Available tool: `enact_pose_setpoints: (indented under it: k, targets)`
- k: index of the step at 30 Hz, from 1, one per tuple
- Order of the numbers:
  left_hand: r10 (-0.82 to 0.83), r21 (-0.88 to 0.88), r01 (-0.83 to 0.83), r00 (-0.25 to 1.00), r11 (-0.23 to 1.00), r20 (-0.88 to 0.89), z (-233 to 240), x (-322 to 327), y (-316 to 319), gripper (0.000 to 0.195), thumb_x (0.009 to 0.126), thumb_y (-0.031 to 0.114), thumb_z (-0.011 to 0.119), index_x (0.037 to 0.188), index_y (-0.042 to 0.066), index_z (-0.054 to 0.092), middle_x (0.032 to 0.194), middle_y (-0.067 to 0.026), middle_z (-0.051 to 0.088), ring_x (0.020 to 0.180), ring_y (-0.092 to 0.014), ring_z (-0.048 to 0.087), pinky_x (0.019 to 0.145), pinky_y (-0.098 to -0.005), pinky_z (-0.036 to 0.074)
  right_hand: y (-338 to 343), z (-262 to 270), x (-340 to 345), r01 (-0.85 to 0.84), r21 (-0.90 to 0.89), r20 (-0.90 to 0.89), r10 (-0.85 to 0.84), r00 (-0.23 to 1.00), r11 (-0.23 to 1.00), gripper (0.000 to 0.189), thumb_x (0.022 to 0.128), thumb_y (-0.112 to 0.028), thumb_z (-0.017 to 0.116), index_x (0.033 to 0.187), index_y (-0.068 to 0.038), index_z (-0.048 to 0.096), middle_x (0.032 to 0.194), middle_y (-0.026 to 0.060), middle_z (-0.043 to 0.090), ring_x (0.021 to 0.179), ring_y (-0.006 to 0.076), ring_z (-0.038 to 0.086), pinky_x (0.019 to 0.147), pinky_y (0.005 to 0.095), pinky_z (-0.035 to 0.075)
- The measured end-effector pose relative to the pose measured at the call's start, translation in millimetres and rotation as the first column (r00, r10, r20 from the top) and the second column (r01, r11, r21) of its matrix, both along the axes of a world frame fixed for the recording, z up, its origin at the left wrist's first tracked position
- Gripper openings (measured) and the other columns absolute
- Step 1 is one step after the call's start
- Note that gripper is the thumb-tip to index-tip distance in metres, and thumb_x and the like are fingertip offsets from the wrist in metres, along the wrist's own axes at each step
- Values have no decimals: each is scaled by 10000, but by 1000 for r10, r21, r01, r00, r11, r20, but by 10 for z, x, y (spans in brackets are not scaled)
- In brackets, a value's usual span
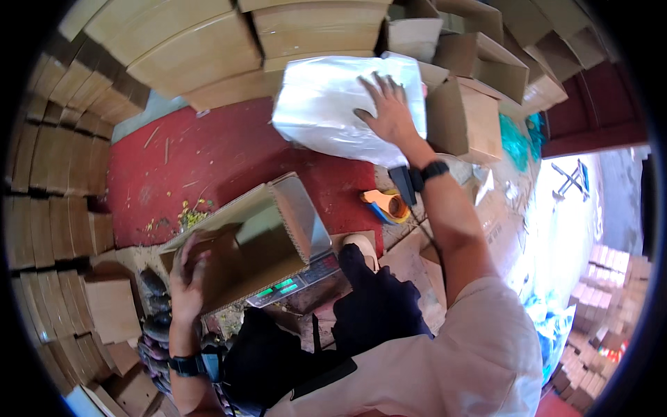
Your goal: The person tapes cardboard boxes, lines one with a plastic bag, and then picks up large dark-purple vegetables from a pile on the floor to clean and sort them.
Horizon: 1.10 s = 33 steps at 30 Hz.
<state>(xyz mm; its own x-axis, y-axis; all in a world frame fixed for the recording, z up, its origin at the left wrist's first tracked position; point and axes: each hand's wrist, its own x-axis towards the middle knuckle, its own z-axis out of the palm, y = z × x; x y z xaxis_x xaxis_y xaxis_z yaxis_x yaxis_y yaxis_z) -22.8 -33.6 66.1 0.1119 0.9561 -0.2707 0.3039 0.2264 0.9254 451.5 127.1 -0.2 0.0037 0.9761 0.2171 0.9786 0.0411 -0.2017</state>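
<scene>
An open cardboard box [292, 208] sits on a digital scale [320, 268] with lit green displays; the part of its inside that shows holds nothing. My left hand [188, 279] is at the box's near left end, fingers curled at its edge; whether they grip it I cannot tell. Farther off, my right hand [385, 107] lies with fingers spread on a stack of white translucent plastic sheets or bags [318, 109]. An orange and blue tape dispenser [388, 206] stands on the floor below my right wrist.
Stacked closed cartons [198, 57] line the far and left sides. Open empty boxes [477, 120] crowd the far right. A red mat [156, 177] with yellow-green scraps [192, 216] covers the floor. Dark purplish round items [156, 328] lie at the near left. My shoe [365, 247] is beside the scale.
</scene>
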Motion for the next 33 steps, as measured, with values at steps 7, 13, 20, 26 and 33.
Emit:
enact_pose_setpoints:
  k: [7, 13, 20, 26, 33]
  targets:
    - [-45, 63, 47, 998, 997, -34, 319, 90, 132, 430, 913, -17, 489, 1339, 15, 433, 1326, -110, 480, 1111, -191, 543, 960, -321, 424, -722, -311, 625, 542, -102, -669, -461, 583, 834, 652, 735, -303, 745, 1215, 49, 480, 1019, 201, 626, 910, 279, 625, 794, 358, 488]
    - [-175, 236, 214, 969, 948, -172, 905, 560, 231, 394, 897, -34, 493, 1289, 11, 489, 1263, -134, 520, 1103, -190, 551, 968, -313, 418, -425, -335, 773, 379, -305, -817, -445, 368, 874, 347, 760, -121, 732, 999, 104, 618, 895, 151, 661, 722, 193, 646, 639, 305, 517]
    - [-454, 246, 594, 771, 766, -446, 1147, 1842, 658, 506, 860, 105, 577, 1341, 38, 432, 1245, -213, 509, 1196, -329, 475, 1000, -411, 372, -281, -39, 685, 313, 164, -595, -159, 788, 935, 446, 812, -240, 662, 1102, 86, 571, 1001, 267, 627, 953, 370, 606, 824, 404, 473]
    - [-136, 77, 215, 817, 974, -560, 27, 2692, 1373, 1123, 677, 337, 797, 1475, 76, 50, 1423, -321, 212, 1340, -388, 240, 1088, -417, 259, 163, 962, 651, -20, 322, -392, 152, 907, 947, 412, 852, -275, 618, 1128, 30, 588, 992, 274, 619, 940, 410, 602, 807, 419, 482]
    - [-61, -224, 233, 809, 946, 584, -178, 3179, 1369, 1114, 702, 149, 805, 1478, 82, 9, 1384, -225, 369, 1275, -295, 384, 1057, -379, 320, -590, 1390, 1769, 248, 284, -868, 138, 477, 926, 397, 862, -182, 659, 1172, 48, 566, 1012, 130, 651, 882, 152, 616, 770, 283, 512]
